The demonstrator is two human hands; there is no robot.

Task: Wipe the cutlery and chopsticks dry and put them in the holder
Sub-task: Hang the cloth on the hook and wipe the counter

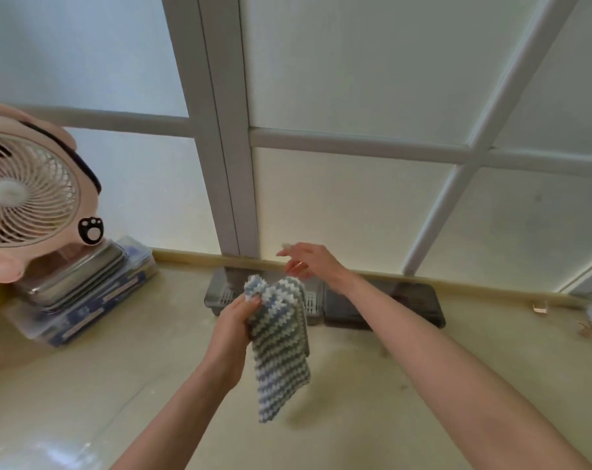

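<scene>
Cloth point(281, 351): soft, limp, we judged; our left hand point(235, 320) gripped its bunched top; right hand point(308, 262) hung spread above holder point(220, 296).

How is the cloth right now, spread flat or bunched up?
Bunched up. The left hand grips the cloth at its gathered top, and the rest hangs loose below.

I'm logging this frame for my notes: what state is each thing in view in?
Striped cloth: bunched at top, hangs loose above the counter.
Left hand: grips the cloth's top.
Grey holder: lies at the counter's back edge, partly hidden.
Right hand: fingers relaxed, holds nothing, over the holder.
Fan: upright on stacked metal trays; spinning unclear.
</scene>
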